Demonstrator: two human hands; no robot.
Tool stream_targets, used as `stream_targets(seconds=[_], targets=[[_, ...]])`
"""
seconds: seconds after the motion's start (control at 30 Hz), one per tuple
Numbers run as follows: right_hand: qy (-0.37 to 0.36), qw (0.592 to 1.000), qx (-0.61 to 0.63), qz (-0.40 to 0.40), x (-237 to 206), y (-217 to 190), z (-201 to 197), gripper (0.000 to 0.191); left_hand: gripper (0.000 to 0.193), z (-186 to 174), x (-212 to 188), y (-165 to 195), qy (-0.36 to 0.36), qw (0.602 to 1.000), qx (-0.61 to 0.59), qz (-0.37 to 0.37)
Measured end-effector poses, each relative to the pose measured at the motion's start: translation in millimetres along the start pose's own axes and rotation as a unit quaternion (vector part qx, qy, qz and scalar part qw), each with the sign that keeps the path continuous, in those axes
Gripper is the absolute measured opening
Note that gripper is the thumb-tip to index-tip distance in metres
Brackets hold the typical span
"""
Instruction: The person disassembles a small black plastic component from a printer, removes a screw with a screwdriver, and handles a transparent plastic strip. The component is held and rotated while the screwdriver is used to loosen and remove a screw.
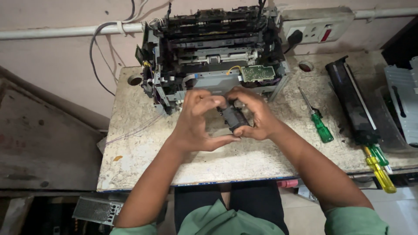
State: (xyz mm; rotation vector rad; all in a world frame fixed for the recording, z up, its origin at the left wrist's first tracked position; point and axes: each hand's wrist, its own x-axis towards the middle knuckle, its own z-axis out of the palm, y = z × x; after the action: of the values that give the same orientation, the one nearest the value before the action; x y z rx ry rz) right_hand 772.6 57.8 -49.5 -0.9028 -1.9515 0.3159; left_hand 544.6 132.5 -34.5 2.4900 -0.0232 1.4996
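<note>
Speckled desk [143, 152] against a pink wall, gutted printer [213, 48] at its back edge. Both hands, left hand [198, 122] and right hand [254, 115], grip a small black part [234, 118] mid-desk. Green screwdriver [318, 119] lies toward the right edge.

Fingers [204, 102] of both hands cover most of the black part [234, 118], hiding its shape. The grey panel [402, 102] at far right is cut off by the edge.

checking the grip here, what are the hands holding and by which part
Both hands hold a small black part just in front of the stripped printer: the left hand pinches its upper end, the right hand cups its far side.
</note>
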Motion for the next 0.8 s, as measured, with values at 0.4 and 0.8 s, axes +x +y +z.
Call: stream_targets(seconds=[0.4,0.8], targets=[[-0.064,0.996,0.049,-0.022,8,-22,15,0.077,0.107,-5,-3,2,-0.041,0.994,-0.097,-0.038],[-0.043,0.999,-0.008,-0.030,1,-9,3,0.079,0.100,3,-11,2,-0.009,0.999,-0.032,-0.025]])
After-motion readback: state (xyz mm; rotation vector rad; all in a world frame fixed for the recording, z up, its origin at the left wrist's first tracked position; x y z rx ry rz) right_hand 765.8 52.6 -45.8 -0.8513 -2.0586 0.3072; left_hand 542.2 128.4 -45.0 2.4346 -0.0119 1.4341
